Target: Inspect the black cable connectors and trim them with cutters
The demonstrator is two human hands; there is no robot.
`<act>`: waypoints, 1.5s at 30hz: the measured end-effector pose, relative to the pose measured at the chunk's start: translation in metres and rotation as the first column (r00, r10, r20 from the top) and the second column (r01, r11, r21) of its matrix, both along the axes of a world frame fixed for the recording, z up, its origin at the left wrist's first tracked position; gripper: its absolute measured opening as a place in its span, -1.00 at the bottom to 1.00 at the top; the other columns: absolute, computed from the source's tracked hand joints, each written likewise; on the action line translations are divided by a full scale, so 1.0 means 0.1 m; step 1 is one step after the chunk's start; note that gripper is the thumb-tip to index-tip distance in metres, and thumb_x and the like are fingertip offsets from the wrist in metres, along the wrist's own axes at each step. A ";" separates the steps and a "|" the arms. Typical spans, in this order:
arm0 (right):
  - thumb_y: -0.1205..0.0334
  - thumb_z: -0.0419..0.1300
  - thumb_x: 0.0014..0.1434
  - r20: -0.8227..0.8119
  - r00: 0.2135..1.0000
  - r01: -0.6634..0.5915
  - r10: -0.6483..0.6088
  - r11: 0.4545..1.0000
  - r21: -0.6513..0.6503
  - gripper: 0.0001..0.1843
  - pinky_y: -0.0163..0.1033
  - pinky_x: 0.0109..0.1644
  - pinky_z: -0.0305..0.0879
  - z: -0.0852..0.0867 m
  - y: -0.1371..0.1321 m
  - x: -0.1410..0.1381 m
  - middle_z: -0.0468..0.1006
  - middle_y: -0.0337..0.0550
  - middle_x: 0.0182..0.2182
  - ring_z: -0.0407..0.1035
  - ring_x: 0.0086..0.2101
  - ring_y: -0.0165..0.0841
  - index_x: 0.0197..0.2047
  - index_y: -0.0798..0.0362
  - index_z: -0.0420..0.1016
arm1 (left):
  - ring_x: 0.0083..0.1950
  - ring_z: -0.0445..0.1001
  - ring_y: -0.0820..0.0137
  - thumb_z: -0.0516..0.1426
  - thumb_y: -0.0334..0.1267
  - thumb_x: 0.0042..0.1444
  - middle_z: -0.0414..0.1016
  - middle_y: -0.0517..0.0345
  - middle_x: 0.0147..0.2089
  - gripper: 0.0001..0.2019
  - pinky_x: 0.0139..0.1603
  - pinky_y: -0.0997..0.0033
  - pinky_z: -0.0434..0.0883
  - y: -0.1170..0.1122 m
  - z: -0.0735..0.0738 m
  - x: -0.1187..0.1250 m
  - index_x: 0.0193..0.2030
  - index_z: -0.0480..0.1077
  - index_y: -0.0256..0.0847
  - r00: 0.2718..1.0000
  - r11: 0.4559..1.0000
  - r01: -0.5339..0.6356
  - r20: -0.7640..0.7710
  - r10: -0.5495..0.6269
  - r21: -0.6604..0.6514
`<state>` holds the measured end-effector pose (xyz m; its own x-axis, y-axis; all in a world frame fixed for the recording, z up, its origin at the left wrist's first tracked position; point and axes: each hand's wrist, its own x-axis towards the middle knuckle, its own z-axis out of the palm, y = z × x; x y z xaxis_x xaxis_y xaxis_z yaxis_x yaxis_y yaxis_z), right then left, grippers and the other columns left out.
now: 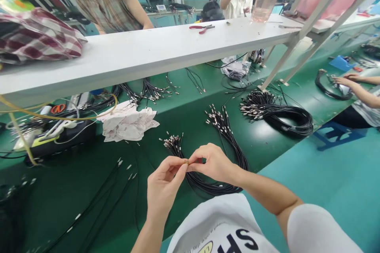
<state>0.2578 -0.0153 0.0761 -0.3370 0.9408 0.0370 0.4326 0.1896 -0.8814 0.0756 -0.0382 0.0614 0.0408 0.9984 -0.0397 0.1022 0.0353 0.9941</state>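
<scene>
Fingertips of the left hand (pixel 163 185) and right hand (pixel 215 164) meet, thumb and forefinger of each pinching a tiny brownish piece (pixel 187 162), its details too small to tell. It is held over a looped bundle of black cables (pixel 214 187) with metal ends, lying on the green worktop (pixel 190 120). Farther out, crumpled white material (pixel 129 121) lies to the left, another coiled cable bundle (pixel 292 120) to the right, and red-handled pliers (pixel 203 28) on the white shelf (pixel 133 49).
</scene>
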 end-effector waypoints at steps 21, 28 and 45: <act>-0.13 0.34 0.13 -0.085 0.996 -0.006 -0.001 0.996 -0.090 -0.68 -0.33 -0.20 0.18 -0.08 -0.02 0.02 0.61 -0.36 -0.40 0.34 -0.40 -0.49 -0.34 -0.04 0.64 | -0.26 0.53 0.43 0.27 -0.24 0.14 0.55 0.14 -0.30 -0.91 -0.24 0.56 0.51 0.01 0.05 0.00 -0.29 0.52 -0.21 0.998 1.000 0.015 -0.062 -0.014 0.023; -0.01 0.38 0.09 -0.139 0.990 -0.010 -0.019 0.979 -0.205 -0.75 -0.34 -0.28 0.19 -0.14 -0.11 -0.01 0.59 -0.31 -0.41 0.30 -0.41 -0.46 -0.34 0.01 0.65 | -0.29 0.50 0.44 0.27 -0.25 0.15 0.50 0.14 -0.33 -0.89 -0.27 0.53 0.47 -0.01 0.10 -0.05 -0.32 0.51 -0.24 0.990 0.991 0.132 -0.050 -0.131 0.027; 0.02 0.44 0.01 -0.377 0.926 -0.109 -0.040 0.925 -0.365 -0.71 -0.33 -0.27 0.17 -0.25 -0.21 -0.22 0.56 -0.27 -0.44 0.25 -0.40 -0.47 -0.34 0.08 0.67 | -0.32 0.43 0.46 0.25 -0.29 0.13 0.48 0.16 -0.37 -0.91 -0.29 0.53 0.39 -0.16 0.12 -0.14 -0.36 0.50 -0.25 0.993 0.997 0.047 0.111 -0.040 -0.055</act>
<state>0.2362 -0.0367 0.0515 -0.4008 0.8972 -0.1853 0.0601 -0.1761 -0.9825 0.0618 -0.0544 0.0738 0.0915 0.9918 -0.0894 -0.0046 0.0902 0.9959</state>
